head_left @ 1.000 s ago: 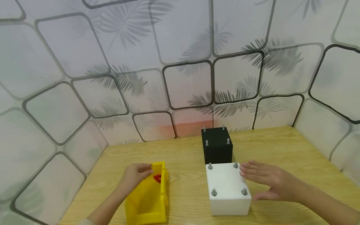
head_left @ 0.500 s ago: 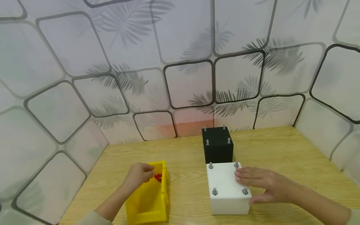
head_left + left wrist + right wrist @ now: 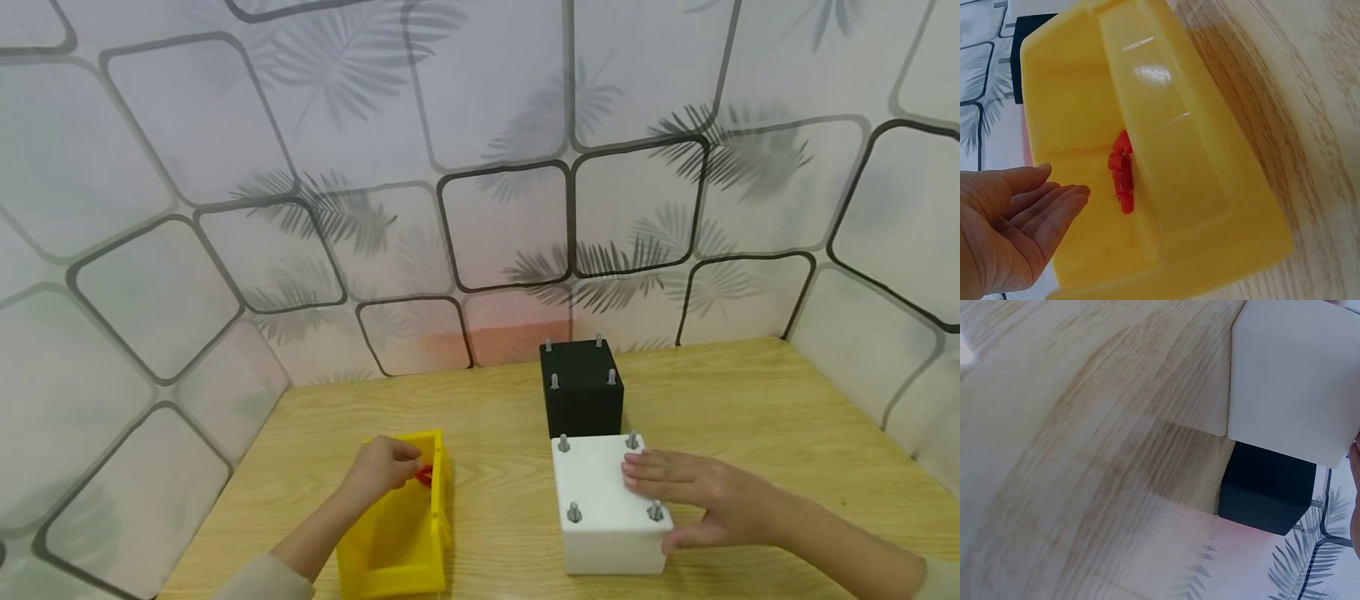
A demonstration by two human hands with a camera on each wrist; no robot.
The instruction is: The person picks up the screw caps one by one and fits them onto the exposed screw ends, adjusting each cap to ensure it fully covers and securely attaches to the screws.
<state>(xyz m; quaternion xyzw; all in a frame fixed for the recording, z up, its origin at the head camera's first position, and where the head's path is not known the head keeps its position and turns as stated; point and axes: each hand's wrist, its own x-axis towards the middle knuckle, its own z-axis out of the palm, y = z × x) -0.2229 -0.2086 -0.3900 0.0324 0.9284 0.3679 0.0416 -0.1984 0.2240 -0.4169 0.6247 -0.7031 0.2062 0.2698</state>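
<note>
Over table [image 3: 502, 500], reached loose, empty left hand [image 3: 381, 467] toward red pieces [image 3: 1123, 181] ahead, likely needing pinching; rested straight-fingered right hand [image 3: 708, 490] on white box [image 3: 596, 479].

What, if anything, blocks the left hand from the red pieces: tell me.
Nothing visible: in the left wrist view, only a gap separates the left hand from the red pieces; one wall of the yellow bin rises beyond them.

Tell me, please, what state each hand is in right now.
Left hand: open, holding nothing, near the red pieces in the yellow bin.
Right hand: open, resting on the white block.
</note>
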